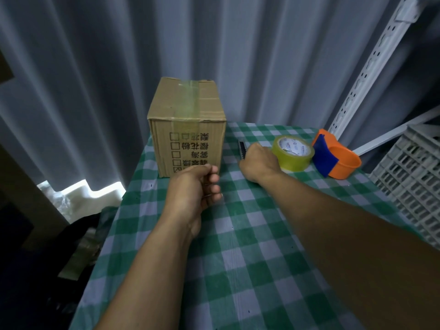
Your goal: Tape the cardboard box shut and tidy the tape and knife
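Note:
A cardboard box stands at the far left of the green checked table, its flaps closed with a strip of clear tape running over the top and down the front. My right hand is closed around a dark knife, whose ridged end sticks out beyond my fingers. A roll of yellowish clear tape lies flat just right of that hand. My left hand hovers in front of the box with fingers curled and nothing visible in it.
An orange and blue tape dispenser lies right of the roll. A grey plastic crate stands at the table's right edge, below a slotted metal shelf post. Grey curtains hang behind. The table drops off to the left.

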